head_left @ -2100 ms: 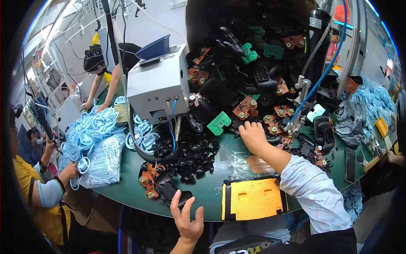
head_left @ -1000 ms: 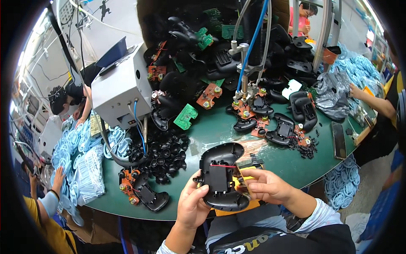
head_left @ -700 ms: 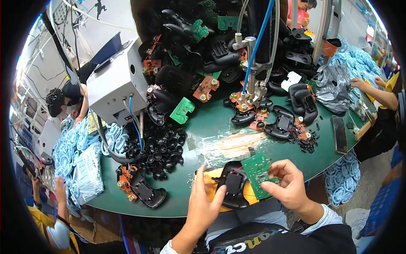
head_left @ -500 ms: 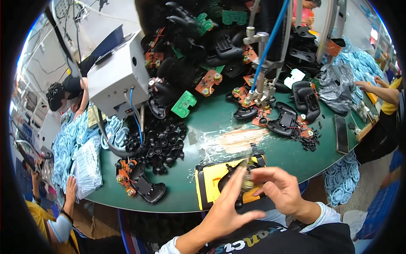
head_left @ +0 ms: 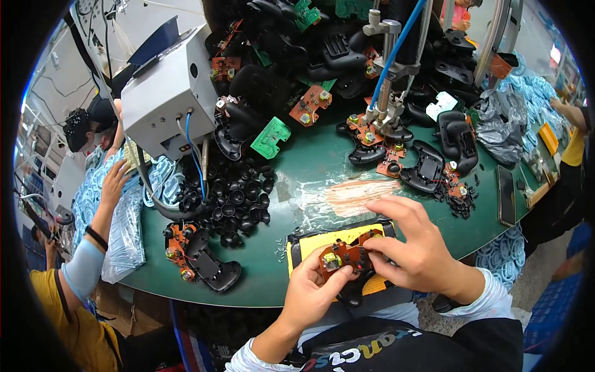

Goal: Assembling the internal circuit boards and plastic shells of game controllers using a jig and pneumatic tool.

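Over a yellow pad with black strips [head_left: 338, 237], my left hand [head_left: 310, 291] grips the left side of a brown circuit board [head_left: 348, 259] bearing a pale component. My right hand [head_left: 412, 251] pinches the board's right end with thumb and fingertips, its index finger raised above. Beneath the board, a black game controller shell [head_left: 352, 292] shows partly, its far side hidden by the board and my fingers. To the left on the table lies another opened controller shell [head_left: 214, 270] with a brown board [head_left: 180, 248] beside it.
Left of centre, a heap of black thumbstick caps [head_left: 235, 208] lies by a grey box [head_left: 167, 93]. A metal stand [head_left: 387, 93] rises among controller parts. A phone [head_left: 506, 195] lies at the right edge. Co-workers sit both sides; one arm [head_left: 102, 211] reaches over pale blue parts.
My hands, apart before with something blurred between them, have come together on the brown board. The view has shifted slightly. The left co-worker's arm has reached farther forward.
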The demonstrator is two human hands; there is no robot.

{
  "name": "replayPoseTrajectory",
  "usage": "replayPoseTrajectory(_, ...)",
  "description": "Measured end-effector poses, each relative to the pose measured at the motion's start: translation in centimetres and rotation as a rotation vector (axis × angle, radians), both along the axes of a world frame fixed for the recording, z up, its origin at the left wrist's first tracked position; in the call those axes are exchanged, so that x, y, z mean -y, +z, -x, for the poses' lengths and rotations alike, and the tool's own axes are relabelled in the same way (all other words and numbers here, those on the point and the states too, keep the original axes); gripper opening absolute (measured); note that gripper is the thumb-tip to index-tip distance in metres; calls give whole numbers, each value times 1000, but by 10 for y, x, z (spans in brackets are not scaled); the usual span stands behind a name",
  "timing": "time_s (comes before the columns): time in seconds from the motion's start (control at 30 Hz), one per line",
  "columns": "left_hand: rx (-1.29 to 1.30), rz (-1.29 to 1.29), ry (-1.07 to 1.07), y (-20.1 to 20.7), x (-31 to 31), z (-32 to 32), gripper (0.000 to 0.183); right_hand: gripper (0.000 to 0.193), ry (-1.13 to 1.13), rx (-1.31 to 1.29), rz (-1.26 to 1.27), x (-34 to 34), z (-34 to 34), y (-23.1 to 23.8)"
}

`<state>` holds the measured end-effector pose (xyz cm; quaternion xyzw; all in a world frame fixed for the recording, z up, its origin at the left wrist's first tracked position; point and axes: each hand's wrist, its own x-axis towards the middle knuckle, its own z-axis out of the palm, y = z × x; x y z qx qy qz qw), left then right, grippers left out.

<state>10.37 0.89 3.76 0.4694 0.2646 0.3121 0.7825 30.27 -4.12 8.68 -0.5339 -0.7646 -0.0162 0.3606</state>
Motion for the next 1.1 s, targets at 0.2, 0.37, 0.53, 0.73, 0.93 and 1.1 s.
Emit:
replayPoseTrajectory(0.2, -28, -34, 34, 3, 0, -2, 37, 17, 111, -73, 109, -12, -10, 5)
replayPoseTrajectory(0.37, -86, -40, -65, 1, 6, -10, 42, 14, 187, -234, 287, -25, -15, 4)
replayPoseTrajectory(0.53, -21, 90, 21, 0, -9, -5, 52, 38, 54, -463, 275, -25, -27, -3)
replayPoseTrajectory(0.73, -97, 207, 155, 2, -13, 1, 38, 65, 81, -89, 348, 32, -31, -56)
replayPoseTrajectory(0.93, -47, 263, 216, -1, -7, 8, 38, 59, -100, -236, 184, 34, -36, -60)
replayPoseTrajectory(1.1, -47, 279, 148, -6, -6, 28, 37, 9, -718, -53, 137, 63, -115, -56)
